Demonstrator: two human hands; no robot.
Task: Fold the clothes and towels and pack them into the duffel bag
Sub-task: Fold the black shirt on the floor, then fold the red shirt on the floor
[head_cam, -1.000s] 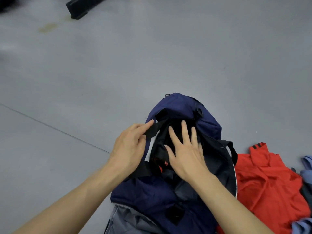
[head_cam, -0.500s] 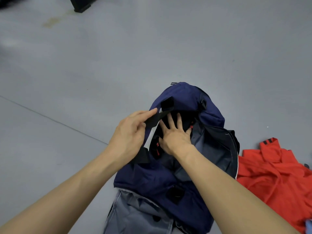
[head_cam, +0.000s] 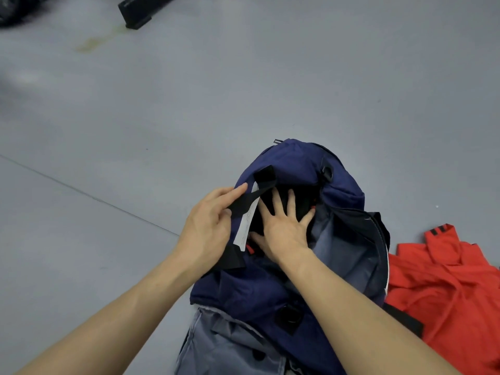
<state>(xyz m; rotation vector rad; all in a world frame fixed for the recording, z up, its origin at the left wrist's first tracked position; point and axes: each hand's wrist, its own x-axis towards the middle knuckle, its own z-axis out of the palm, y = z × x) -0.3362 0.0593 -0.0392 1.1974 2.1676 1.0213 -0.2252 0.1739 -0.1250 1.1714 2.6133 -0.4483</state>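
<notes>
A navy duffel bag (head_cam: pixel 292 163) lies on the grey floor with its mouth open toward me. My left hand (head_cam: pixel 208 226) pinches the bag's black strap (head_cam: pixel 243 203) and holds the left rim back; a white label hangs beside it. My right hand (head_cam: pixel 284 226) lies inside the opening, fingers spread, pressing flat on a dark folded garment (head_cam: pixel 303 201) with small red marks. A red shirt with black stripes on its collar (head_cam: pixel 446 282) lies crumpled on the floor right of the bag.
A grey-blue garment (head_cam: pixel 230 345) lies at the bag's near end, under my arms. A black bar-shaped object (head_cam: pixel 140 9) sits on the floor at the far top. A thin seam crosses the floor on the left.
My right hand has pushed deeper into the bag on the dark garment and spread its fingers. My left hand kept its pinch on the strap. The view shifted slightly.
</notes>
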